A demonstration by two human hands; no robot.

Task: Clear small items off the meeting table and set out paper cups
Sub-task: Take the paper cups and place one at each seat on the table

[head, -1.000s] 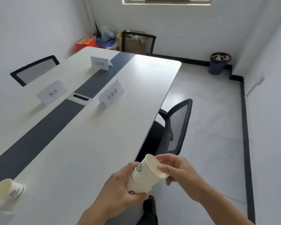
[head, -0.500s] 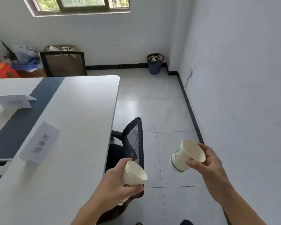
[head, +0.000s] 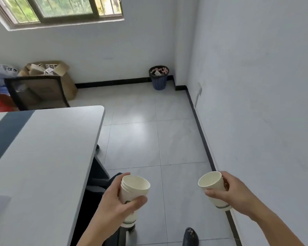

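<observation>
White-walled room, tiled floor [head: 132, 139], tabletop [head: 43, 157] at nine o'clock.
Left hand [head: 114, 206] at six o'clock has its grip wrapped round a cup stack [head: 134, 190], rim tipped forward over the floor beside the tabletop edge. Right hand [head: 233, 194] at four o'clock grips a single cup [head: 211, 183], well apart from the stack. A bin [head: 158, 80] stands in the corner at twelve o'clock.

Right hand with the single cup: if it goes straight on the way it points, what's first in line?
The right hand holds its paper cup over bare floor, pointing ahead and left. Nothing stands close ahead; the way looks free until perhaps the blue wastebasket by the far wall. Depth is unclear.
</observation>
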